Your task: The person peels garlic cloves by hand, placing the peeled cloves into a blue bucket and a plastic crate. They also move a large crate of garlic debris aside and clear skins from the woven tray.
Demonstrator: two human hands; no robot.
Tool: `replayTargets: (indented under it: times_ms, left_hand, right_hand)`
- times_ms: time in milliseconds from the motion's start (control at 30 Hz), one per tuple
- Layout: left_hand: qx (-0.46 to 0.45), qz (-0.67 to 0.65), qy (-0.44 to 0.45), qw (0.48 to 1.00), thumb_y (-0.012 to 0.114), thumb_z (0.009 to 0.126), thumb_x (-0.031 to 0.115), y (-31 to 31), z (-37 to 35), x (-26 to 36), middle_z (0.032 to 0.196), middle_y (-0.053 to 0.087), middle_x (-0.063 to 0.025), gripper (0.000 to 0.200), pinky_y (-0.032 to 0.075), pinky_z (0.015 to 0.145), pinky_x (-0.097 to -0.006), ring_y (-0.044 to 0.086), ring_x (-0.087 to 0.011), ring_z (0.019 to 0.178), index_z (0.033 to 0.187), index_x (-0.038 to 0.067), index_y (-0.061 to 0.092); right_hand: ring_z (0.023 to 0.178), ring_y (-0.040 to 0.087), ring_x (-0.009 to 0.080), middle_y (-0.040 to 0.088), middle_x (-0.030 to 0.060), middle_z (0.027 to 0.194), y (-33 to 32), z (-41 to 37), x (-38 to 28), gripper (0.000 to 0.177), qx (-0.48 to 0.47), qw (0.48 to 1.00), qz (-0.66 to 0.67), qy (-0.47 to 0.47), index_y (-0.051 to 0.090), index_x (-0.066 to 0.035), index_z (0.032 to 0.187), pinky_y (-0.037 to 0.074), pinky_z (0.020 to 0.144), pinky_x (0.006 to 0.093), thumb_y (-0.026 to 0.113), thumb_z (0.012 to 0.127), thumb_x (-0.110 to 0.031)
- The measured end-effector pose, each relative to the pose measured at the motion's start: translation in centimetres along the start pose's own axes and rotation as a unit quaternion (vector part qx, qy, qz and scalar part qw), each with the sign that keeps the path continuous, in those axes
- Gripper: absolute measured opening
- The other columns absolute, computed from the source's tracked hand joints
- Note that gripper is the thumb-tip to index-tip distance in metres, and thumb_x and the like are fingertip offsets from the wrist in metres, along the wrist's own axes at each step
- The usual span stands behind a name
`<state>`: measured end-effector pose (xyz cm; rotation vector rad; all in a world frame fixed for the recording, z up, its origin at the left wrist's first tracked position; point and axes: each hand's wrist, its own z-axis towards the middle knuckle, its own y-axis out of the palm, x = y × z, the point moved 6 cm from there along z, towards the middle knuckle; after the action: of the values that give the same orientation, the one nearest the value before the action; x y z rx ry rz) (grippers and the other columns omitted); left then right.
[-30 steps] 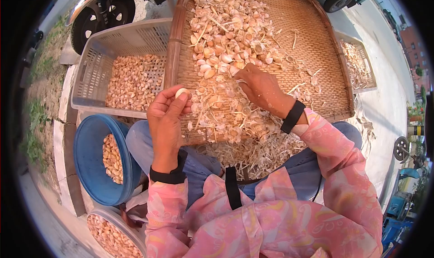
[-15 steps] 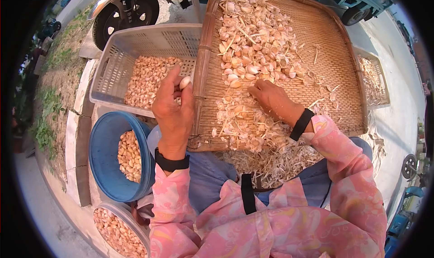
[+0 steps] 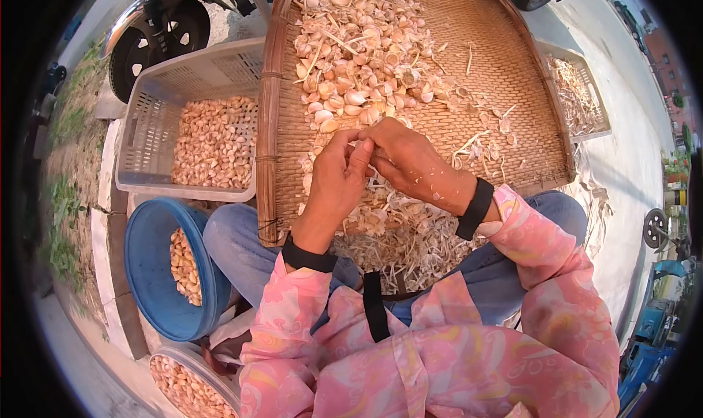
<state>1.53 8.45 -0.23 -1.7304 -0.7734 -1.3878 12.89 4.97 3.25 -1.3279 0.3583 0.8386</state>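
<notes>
A round woven bamboo tray (image 3: 512,66) rests on my lap, with a heap of unpeeled garlic cloves (image 3: 359,59) at its far side. Loose skins and stems (image 3: 399,231) lie along its near edge. My left hand (image 3: 333,183) and my right hand (image 3: 414,161) meet over the middle of the tray. Their fingertips pinch together on a small garlic clove that the fingers mostly hide. Both wrists wear black bands under pink flowered sleeves.
A white plastic basket (image 3: 143,117) of peeled cloves (image 3: 212,143) stands left of the tray. Below it stand a blue bucket (image 3: 146,271) and a clear bowl (image 3: 183,389), both with cloves. Another basket (image 3: 589,99) of skins is at right. A motorbike wheel (image 3: 146,44) stands behind.
My left hand carried a peeled clove left over the white basket, then came back without it. My right hand lifted off the pile, and its fingers now meet the left hand's.
</notes>
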Motion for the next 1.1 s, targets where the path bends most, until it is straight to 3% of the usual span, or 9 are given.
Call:
replayTargets:
  times_ms: [167,367,500,600,700,800,1033,1067,1100]
  left_hand:
    - [-0.004,-0.075,-0.057,0.996,0.049,0.092,0.019,1.7,0.0,-1.3,0.077,0.054,-0.0006,0.020,0.038,0.052,-0.0181,0.046,-0.0050,0.061,0.099,0.001,0.054]
    - [0.000,-0.310,-0.117,0.943,0.048,0.093,0.020,2.1,-1.1,-0.8,0.071,0.048,0.0018,0.018,0.031,0.048,-0.0160,0.039,-0.0031,0.057,0.095,0.003,0.053]
    - [0.004,-0.448,-0.127,0.885,0.047,0.093,0.020,1.8,-1.4,-2.0,0.074,0.049,-0.0015,0.021,0.031,0.047,-0.0162,0.039,-0.0048,0.057,0.100,0.001,0.052]
    - [-0.022,-0.521,-0.159,0.839,0.045,0.094,0.022,1.3,-2.1,-1.9,0.077,0.050,-0.0050,0.024,0.032,0.048,-0.0166,0.041,-0.0072,0.057,0.103,0.000,0.051]
    - [-0.032,-0.538,-0.164,0.826,0.043,0.095,0.025,-0.2,-2.6,-2.4,0.084,0.055,-0.0100,0.028,0.041,0.052,-0.0182,0.050,-0.0117,0.063,0.103,0.000,0.051]
    - [0.003,-0.538,-0.155,0.829,0.045,0.094,0.026,-2.5,-2.3,-2.9,0.094,0.059,-0.0168,0.027,0.053,0.063,-0.0238,0.062,-0.0205,0.079,0.097,0.000,0.053]
    - [0.144,-0.248,-0.122,0.950,0.055,0.089,0.018,-7.4,-1.7,-2.3,0.082,0.061,-0.0117,0.019,0.053,0.059,-0.0217,0.062,-0.0160,0.070,0.097,0.001,0.055]
    - [0.136,-0.246,-0.128,0.951,0.054,0.089,0.018,-7.4,-1.7,-2.5,0.083,0.061,-0.0116,0.020,0.053,0.060,-0.0218,0.061,-0.0156,0.070,0.100,0.001,0.054]
    - [0.125,-0.245,-0.134,0.952,0.053,0.090,0.018,-7.0,-1.6,-2.7,0.084,0.061,-0.0115,0.022,0.053,0.060,-0.0219,0.061,-0.0152,0.070,0.103,0.001,0.054]
  right_hand:
    - [0.079,0.058,0.0314,0.055,0.0154,0.084,-0.7,-0.5,0.7,0.025,0.010,1.000,-0.002,0.027,0.053,-0.001,0.098,0.046,0.065,0.0381,0.062,0.075,-0.006]
    - [0.069,0.058,0.0082,0.062,0.0036,0.077,0.0,-0.6,3.2,0.011,0.017,0.928,0.342,0.149,0.058,0.000,0.088,0.047,0.062,0.0229,0.064,0.079,-0.003]
    - [0.076,0.058,0.0079,0.061,0.0012,0.080,0.6,-0.6,2.2,0.010,-0.037,0.864,0.463,0.194,0.059,-0.002,0.091,0.047,0.066,0.0218,0.062,0.082,-0.005]
    - [0.075,0.060,0.0155,0.061,0.0034,0.083,-0.3,-0.9,5.8,0.012,-0.058,0.962,0.097,0.249,0.059,-0.003,0.090,0.047,0.066,0.0273,0.061,0.079,-0.002]
    - [0.080,0.058,0.0259,0.059,0.0083,0.089,-0.8,0.1,3.2,0.015,-0.008,0.988,-0.149,-0.040,0.059,-0.005,0.090,0.047,0.070,0.0338,0.058,0.075,0.000]
    - [0.086,0.055,0.0324,0.055,0.0129,0.090,1.5,3.4,3.4,0.015,-0.030,0.997,-0.074,0.006,0.057,-0.005,0.090,0.046,0.072,0.0405,0.056,0.075,-0.002]
    - [0.081,0.057,0.0385,0.055,0.0180,0.084,6.6,7.6,3.6,0.019,-0.109,0.982,-0.144,-0.048,0.058,-0.004,0.090,0.046,0.068,0.0442,0.060,0.071,-0.004]
    - [0.077,0.060,0.0310,0.058,0.0158,0.086,6.3,7.4,3.7,0.014,-0.107,0.983,-0.134,-0.059,0.057,-0.002,0.087,0.049,0.063,0.0384,0.061,0.074,-0.005]
    - [0.076,0.060,0.0266,0.058,0.0138,0.086,5.9,6.9,5.1,0.013,-0.092,0.994,0.024,0.055,0.057,-0.001,0.087,0.049,0.062,0.0356,0.061,0.076,-0.006]
